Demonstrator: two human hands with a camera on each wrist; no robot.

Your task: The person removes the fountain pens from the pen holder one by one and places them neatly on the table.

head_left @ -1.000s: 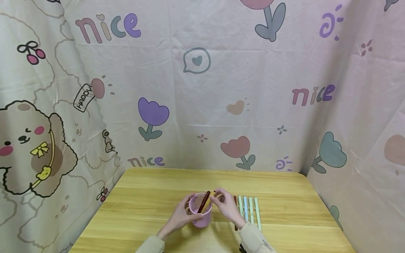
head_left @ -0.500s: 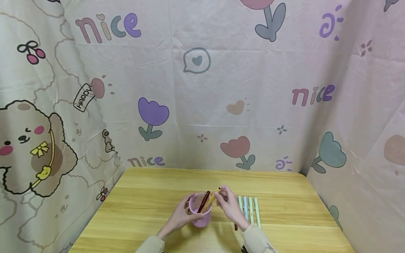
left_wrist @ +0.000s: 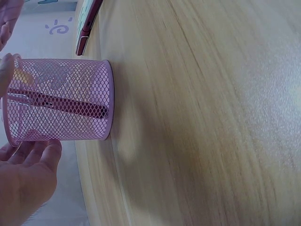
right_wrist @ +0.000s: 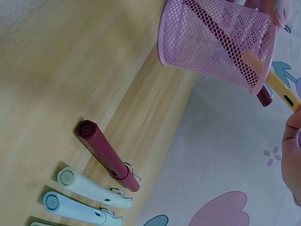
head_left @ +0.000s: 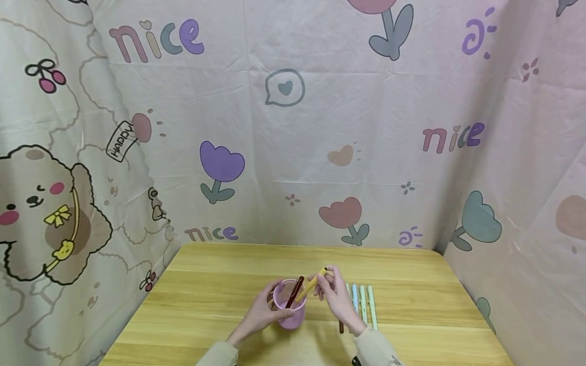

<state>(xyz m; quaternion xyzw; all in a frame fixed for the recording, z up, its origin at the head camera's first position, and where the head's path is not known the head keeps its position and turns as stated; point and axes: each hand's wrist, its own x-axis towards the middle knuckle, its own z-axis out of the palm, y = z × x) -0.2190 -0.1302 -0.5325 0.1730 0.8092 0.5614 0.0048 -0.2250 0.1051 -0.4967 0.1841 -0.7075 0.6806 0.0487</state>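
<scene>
A pink mesh pen holder stands on the table, and my left hand grips it around the rim and side. Inside leans a dark red pen, its tip visible through the mesh in the left wrist view. My right hand pinches a yellow pen by its upper end. That pen slants over the holder's right side, its lower end within the rim, as seen through the mesh in the right wrist view. Some right-hand fingers are cut off at that view's edge.
Right of the holder, a second dark red pen, a pale green pen, a light blue pen and more pale green pens lie in a row on the wooden table. A printed cloth hangs behind.
My right hand has moved right and slightly up, drawing the yellow pen's upper end along, so more of the pen shows above the rim and it slants more. My left hand and the holder stay put.
</scene>
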